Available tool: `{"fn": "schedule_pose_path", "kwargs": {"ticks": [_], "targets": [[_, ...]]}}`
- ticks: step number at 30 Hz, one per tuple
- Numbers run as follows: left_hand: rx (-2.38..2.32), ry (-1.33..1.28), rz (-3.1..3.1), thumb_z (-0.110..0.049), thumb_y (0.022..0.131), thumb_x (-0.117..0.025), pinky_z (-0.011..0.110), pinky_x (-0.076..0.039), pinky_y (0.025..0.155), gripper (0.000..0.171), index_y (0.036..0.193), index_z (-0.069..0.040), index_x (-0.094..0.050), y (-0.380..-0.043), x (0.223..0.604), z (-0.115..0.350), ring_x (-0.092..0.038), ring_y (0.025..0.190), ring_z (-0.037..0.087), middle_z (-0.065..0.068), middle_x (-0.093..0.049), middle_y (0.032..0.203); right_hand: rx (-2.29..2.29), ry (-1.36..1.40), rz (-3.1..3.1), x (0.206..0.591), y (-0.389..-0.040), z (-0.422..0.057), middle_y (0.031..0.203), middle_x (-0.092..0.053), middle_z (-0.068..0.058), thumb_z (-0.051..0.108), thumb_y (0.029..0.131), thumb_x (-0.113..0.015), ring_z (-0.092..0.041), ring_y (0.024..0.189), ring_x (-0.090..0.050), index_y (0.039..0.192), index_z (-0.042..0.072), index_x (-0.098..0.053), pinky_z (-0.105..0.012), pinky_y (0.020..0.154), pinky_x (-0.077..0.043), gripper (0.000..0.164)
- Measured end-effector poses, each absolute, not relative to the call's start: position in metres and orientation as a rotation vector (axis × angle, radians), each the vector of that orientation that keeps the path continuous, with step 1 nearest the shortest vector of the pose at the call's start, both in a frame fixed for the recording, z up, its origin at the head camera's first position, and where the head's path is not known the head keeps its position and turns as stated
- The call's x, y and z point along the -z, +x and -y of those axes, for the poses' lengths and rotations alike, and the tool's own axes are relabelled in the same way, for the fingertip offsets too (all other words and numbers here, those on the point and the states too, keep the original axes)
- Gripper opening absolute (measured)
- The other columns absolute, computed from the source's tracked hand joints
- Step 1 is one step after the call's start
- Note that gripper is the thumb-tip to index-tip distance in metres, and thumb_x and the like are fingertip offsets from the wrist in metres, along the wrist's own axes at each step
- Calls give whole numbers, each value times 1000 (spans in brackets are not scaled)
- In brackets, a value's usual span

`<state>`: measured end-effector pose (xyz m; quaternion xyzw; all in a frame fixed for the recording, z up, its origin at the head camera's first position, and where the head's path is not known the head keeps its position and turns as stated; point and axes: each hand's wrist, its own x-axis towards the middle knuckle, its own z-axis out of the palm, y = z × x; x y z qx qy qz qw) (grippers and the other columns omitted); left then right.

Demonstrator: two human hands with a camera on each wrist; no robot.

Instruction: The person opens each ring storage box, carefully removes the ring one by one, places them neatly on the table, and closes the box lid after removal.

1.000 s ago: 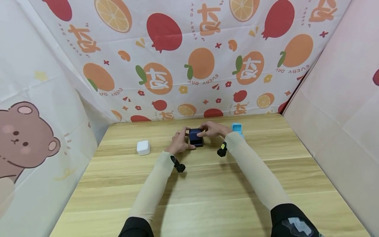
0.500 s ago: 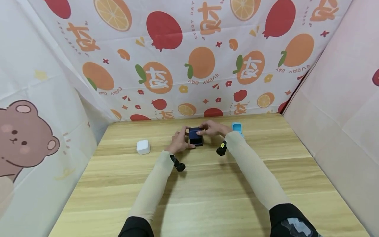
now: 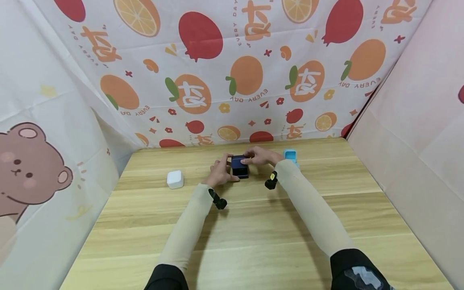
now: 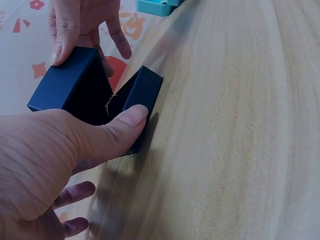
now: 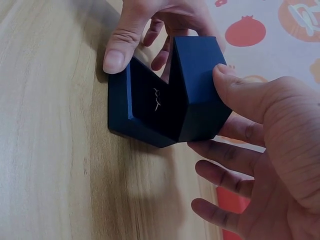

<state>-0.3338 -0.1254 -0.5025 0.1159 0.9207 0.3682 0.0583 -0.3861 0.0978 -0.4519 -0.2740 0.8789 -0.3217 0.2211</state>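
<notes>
A dark blue hinged ring box [image 3: 239, 162] stands partly open on the wooden table, its lid raised in a V from the base. Inside, a thin silvery piece of jewelry, apparently a ring [image 5: 158, 105], shows against the dark lining. My left hand [image 3: 218, 173] grips the box from the left, its thumb pressing the front edge of the base. From the right, my right hand [image 3: 262, 156] pinches the lid [image 5: 202, 75] between thumb and fingers; the other fingers are spread loosely below in the right wrist view.
To the left sits a white rounded box [image 3: 175, 179], closed. A light blue box [image 3: 290, 155] stands open just right of my right hand, partly hidden by the wrist. A fruit-print cloth [image 3: 224, 80] hangs behind the table's back edge.
</notes>
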Motion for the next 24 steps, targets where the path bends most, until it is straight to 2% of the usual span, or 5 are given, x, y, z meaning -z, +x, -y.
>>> {"fn": "schedule_pose_path", "kwargs": {"ticks": [11, 24], "targets": [[-1106, 352, -2797, -25, 76, -91, 53, -26, 108, 94, 150, -22, -34, -335, 502, 126, -43, 125, 35, 16, -64, 139, 888, -767, -2424, 452, -390, -97, 122, -69, -12, 36, 101, -62, -22, 107, -59, 132, 6, -64, -39, 102, -47, 42], [-1105, 322, -2801, -25, 76, -91, 53, -27, 107, 96, 152, -22, -34, -333, 500, 125, -43, 122, 36, 14, -64, 138, 870, -773, -2443, 451, -387, -97, 124, -69, -13, 36, 102, -61, -23, 110, -60, 134, 6, -63, -42, 105, -47, 44]]}}
